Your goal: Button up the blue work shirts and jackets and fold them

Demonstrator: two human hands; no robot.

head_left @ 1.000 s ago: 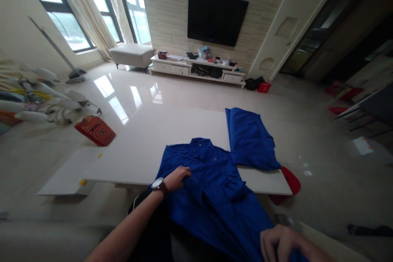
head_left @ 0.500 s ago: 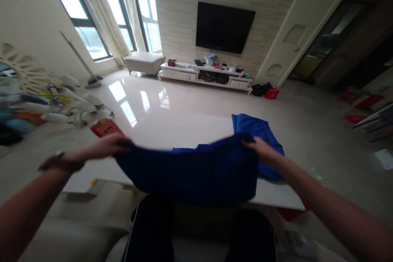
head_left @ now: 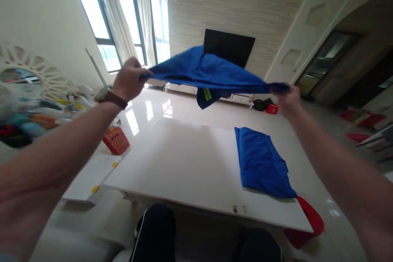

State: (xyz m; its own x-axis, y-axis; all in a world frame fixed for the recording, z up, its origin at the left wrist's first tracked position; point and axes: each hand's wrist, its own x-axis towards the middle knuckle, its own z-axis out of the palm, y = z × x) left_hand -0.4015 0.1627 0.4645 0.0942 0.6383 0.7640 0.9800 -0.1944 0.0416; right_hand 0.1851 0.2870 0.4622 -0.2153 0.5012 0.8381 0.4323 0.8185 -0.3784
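A blue garment (head_left: 196,67) with a yellow-green stripe on its hanging part is stretched in the air between my two hands. My left hand (head_left: 130,80) is closed on its left end, and a watch strap circles that wrist. At the other end, my right hand (head_left: 288,96) grips a bunched corner. The garment's exact kind cannot be made out. Below, a folded blue garment (head_left: 262,161) lies on the right side of the white table (head_left: 184,163), apart from both hands.
Left of the table stands a red patterned box (head_left: 116,141) near a lower white surface (head_left: 89,176) with yellow corner pieces. A red stool (head_left: 310,217) is by the right table corner. Two small objects (head_left: 235,208) lie near the front edge. A television (head_left: 229,45) hangs beyond.
Both hands have risen from low over the table's front, lifting the blue garment up and away from me. More of the tabletop now shows. The folded garment stays on the table.
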